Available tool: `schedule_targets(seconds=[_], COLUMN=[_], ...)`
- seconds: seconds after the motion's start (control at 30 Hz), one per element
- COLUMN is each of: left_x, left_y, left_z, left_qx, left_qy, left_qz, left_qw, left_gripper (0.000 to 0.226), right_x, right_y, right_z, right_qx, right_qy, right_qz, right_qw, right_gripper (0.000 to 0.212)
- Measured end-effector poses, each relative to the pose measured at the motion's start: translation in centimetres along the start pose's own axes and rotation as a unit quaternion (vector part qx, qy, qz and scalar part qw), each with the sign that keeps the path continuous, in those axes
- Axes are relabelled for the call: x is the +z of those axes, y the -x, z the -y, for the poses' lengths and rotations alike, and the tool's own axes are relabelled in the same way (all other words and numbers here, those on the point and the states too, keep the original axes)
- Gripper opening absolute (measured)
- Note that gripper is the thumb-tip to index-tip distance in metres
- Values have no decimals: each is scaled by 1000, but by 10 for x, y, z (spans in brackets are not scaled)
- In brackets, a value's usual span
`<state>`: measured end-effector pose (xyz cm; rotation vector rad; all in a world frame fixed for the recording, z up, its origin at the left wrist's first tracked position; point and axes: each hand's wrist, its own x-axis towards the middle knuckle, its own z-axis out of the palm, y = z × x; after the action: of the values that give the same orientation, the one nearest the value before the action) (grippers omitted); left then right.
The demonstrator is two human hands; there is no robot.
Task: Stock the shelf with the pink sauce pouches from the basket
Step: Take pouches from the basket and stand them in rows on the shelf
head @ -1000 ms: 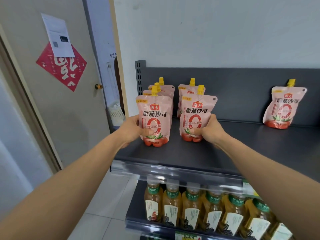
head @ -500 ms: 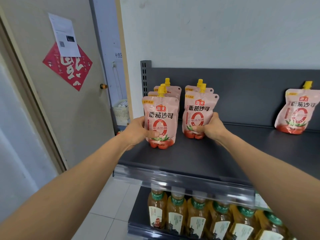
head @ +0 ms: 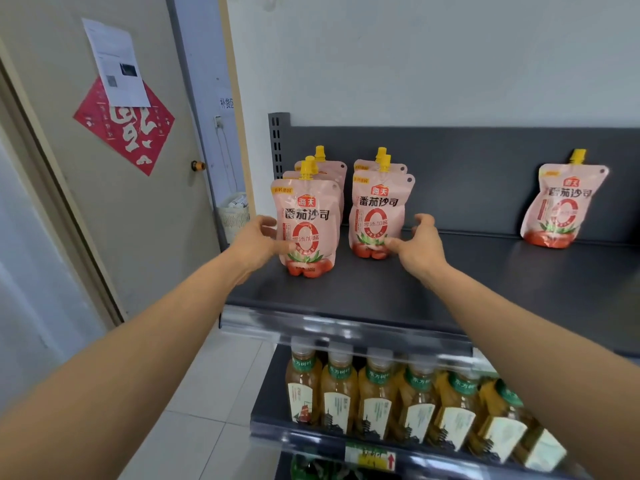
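Nearest, bottles of tea (head: 377,400) fill the lower tier; above them, on the dark shelf (head: 381,292), the left hand (head: 254,242) has its fingers spread beside the front left pouch (head: 306,225), perhaps touching its edge; the right hand (head: 420,245) is spread just beside the front right pouch (head: 377,213), pinching nothing; I judge both steady the pouches; each stands upright, long axis vertical, yellow spout up, label toward the aisle; more pouches stand behind in two rows, so faces stay readable; far right, a lone pouch (head: 562,204) leans on the back panel.

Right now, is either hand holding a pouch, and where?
Neither grips one. Left hand and right hand are open beside the two front pouches, fingertips near their lower edges.
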<state>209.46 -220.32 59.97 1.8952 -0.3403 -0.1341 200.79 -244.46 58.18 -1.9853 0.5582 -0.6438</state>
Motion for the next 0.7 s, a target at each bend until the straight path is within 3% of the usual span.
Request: schedule_targets(seconds=[0.2, 0.33, 0.5, 0.7], left_x=[9, 38, 101, 176], left_y=[44, 97, 171, 230], left_z=[-25, -36, -6, 89], left_qx=[73, 149, 174, 28], left_qy=[-28, -43, -92, -142], left_qz=[-118, -118, -3, 199], left_qw=[990, 981, 980, 969], left_gripper=[45, 27, 18, 20], right_x=[-36, -65, -91, -94], right_y=[65, 129, 203, 251], right_z=[5, -6, -55, -163], right_qx=[-119, -180, -193, -61], right_qy=[28, 31, 54, 143], right_qz=[1, 30, 97, 234], right_qw=[992, 983, 975, 960], right_gripper=[34, 15, 12, 18])
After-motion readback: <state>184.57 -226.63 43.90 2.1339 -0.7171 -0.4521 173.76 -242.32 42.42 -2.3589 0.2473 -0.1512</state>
